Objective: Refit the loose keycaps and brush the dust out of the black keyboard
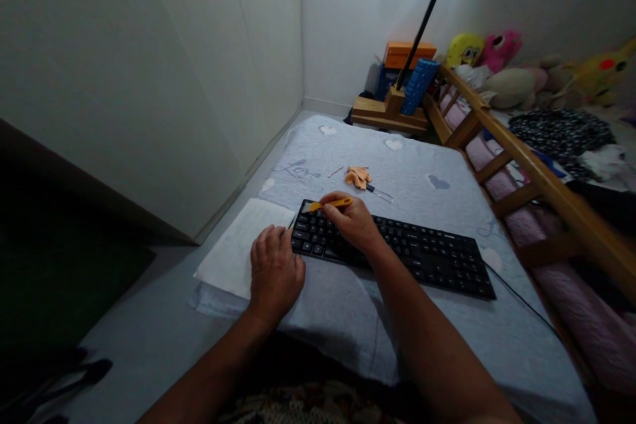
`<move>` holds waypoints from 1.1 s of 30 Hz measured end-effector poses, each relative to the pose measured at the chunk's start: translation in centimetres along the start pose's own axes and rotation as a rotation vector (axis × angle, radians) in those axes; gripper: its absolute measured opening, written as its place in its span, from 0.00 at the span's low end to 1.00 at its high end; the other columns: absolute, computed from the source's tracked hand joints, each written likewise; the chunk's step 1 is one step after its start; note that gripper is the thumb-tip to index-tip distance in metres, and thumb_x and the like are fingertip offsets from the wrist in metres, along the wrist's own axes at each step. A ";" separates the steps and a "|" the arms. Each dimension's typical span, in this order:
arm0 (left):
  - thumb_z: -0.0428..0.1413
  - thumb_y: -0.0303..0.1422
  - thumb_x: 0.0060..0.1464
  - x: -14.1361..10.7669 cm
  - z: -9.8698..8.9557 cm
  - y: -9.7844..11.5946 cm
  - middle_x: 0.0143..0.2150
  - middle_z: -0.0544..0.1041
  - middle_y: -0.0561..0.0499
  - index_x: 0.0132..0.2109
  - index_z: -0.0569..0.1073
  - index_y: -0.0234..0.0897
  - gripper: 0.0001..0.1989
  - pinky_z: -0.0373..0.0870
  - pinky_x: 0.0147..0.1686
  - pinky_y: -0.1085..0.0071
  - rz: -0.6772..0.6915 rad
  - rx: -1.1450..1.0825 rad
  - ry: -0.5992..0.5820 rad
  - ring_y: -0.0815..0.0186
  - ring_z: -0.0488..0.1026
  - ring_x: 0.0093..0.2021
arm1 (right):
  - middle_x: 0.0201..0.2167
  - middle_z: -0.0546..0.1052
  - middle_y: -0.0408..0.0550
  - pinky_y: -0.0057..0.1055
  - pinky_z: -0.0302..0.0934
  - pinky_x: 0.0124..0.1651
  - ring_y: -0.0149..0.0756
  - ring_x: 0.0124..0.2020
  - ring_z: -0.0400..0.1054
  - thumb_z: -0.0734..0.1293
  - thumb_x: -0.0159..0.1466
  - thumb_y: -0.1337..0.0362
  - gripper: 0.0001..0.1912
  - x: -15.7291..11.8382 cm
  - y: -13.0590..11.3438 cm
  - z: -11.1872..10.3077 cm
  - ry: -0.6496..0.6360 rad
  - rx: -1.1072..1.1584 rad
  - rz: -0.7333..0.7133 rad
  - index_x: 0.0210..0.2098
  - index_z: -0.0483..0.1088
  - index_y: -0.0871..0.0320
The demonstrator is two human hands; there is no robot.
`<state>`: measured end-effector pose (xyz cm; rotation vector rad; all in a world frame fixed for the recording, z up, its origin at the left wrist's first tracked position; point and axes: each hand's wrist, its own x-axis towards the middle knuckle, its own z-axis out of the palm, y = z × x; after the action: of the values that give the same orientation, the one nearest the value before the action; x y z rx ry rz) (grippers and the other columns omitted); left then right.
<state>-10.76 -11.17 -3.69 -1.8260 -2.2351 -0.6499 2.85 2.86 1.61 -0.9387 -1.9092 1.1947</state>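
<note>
A black keyboard [432, 255] lies at a slant on a light blue cloth [412, 172] printed with hearts. In my right hand [352, 220] is a small yellow brush [342, 203], pinched by the handle; its pale bristles touch the keyboard's top left corner. My left hand [276, 269] rests palm down beside the keyboard's left end, on the edge of a white sheet [229, 245], its fingers lying flat. Beyond the keyboard are a crumpled orange cloth [358, 177], a thin tool with a black handle and wire end [381, 194], and a small thin stick [335, 171].
A wooden bed rail [536, 175] runs along the right, with plush toys [501, 50] behind it. At the back stand a wooden base [392, 111] with a black pole, a blue roller [420, 86] and an orange box [408, 53]. A cable [521, 298] trails right. A pale cabinet [199, 79] rises left.
</note>
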 end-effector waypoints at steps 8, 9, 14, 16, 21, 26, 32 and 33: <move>0.53 0.28 0.57 0.0 -0.1 0.0 0.54 0.71 0.32 0.57 0.70 0.25 0.21 0.61 0.62 0.47 0.016 0.000 -0.006 0.45 0.64 0.60 | 0.21 0.72 0.41 0.28 0.58 0.32 0.31 0.23 0.64 0.63 0.58 0.67 0.09 0.1 -0.1 -0.1 0.052 -0.175 0.037 0.30 0.76 0.59; 0.53 0.27 0.57 0.0 -0.2 0.0 0.54 0.71 0.32 0.57 0.70 0.25 0.21 0.61 0.62 0.47 0.018 0.001 -0.006 0.45 0.64 0.59 | 0.20 0.71 0.40 0.28 0.57 0.32 0.31 0.23 0.63 0.62 0.57 0.68 0.09 0.0 -0.2 -0.4 0.076 -0.199 0.044 0.29 0.75 0.59; 0.54 0.27 0.57 -0.1 -0.1 -0.1 0.54 0.71 0.33 0.58 0.69 0.25 0.22 0.61 0.61 0.47 0.028 0.008 0.000 0.45 0.64 0.58 | 0.20 0.70 0.41 0.29 0.55 0.29 0.32 0.23 0.62 0.61 0.57 0.65 0.09 -0.2 -0.4 -1.0 0.142 -0.133 0.026 0.28 0.73 0.58; 0.54 0.27 0.56 -0.1 -0.1 -0.1 0.52 0.71 0.34 0.58 0.68 0.26 0.22 0.62 0.61 0.47 0.026 0.001 -0.006 0.46 0.65 0.57 | 0.23 0.72 0.42 0.28 0.56 0.30 0.32 0.25 0.64 0.61 0.59 0.63 0.10 -0.2 -0.3 -0.5 0.112 -0.052 0.011 0.31 0.73 0.58; 0.53 0.27 0.57 -0.2 -0.1 -0.2 0.52 0.71 0.34 0.58 0.67 0.26 0.21 0.63 0.60 0.46 0.026 -0.011 0.004 0.46 0.65 0.56 | 0.25 0.74 0.42 0.28 0.58 0.33 0.32 0.26 0.65 0.61 0.60 0.62 0.10 -0.2 -0.2 0.8 0.062 -0.061 0.001 0.33 0.74 0.58; 0.53 0.26 0.58 -0.3 0.0 -0.3 0.52 0.71 0.35 0.58 0.65 0.27 0.21 0.64 0.59 0.46 0.037 -0.032 0.020 0.46 0.65 0.56 | 0.20 0.72 0.41 0.29 0.56 0.31 0.32 0.23 0.64 0.61 0.57 0.67 0.08 -0.6 -0.3 -0.6 0.137 -0.230 0.062 0.28 0.73 0.57; 0.53 0.26 0.57 -0.4 0.3 -0.4 0.52 0.70 0.34 0.57 0.65 0.28 0.20 0.63 0.60 0.45 0.057 -0.048 0.054 0.46 0.65 0.58 | 0.19 0.70 0.42 0.30 0.55 0.32 0.34 0.23 0.63 0.61 0.56 0.65 0.07 -1.2 -0.6 -2.8 0.251 -0.291 0.059 0.24 0.70 0.56; 0.53 0.26 0.57 -0.4 0.3 -0.3 0.53 0.70 0.34 0.57 0.65 0.29 0.20 0.62 0.61 0.44 0.059 -0.052 0.065 0.46 0.65 0.58 | 0.19 0.70 0.42 0.30 0.56 0.31 0.34 0.23 0.63 0.61 0.56 0.64 0.08 -1.3 -0.7 -2.8 0.245 -0.249 0.051 0.25 0.70 0.57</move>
<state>-10.95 -11.44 -4.16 -1.8602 -2.1340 -0.7523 5.66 2.77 2.95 -1.2126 -1.8702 0.8371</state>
